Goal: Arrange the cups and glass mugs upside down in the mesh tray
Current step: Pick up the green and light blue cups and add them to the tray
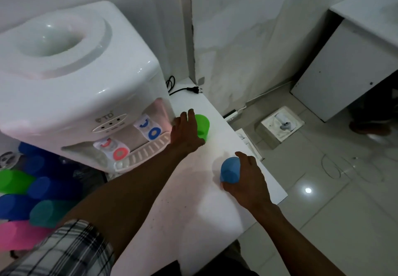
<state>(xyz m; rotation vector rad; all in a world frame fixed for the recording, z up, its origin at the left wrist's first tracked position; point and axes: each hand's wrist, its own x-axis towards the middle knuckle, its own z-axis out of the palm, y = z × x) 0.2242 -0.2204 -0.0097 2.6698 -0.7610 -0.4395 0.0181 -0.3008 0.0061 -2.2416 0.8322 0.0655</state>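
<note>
A green plastic cup point(203, 127) stands mouth-up on the white table point(193, 211), to the right of the water dispenser. My left hand point(187, 131) is wrapped around its left side. Nearer the table's right edge, my right hand point(247, 178) grips a light blue cup point(230, 169) with its base turned toward me. At the far left, several cups lie upside down in a dark mesh tray point(86, 172): green point(13, 182), blue point(43, 187), teal point(45, 213) and pink point(15, 234). The tray is mostly hidden by the cups and my sleeve.
A white water dispenser point(75, 81) with red and blue taps fills the left of the table. A black power plug point(195, 89) and cord lie behind it. The table's right edge drops to a tiled floor. A white cabinet point(344, 71) stands at the far right.
</note>
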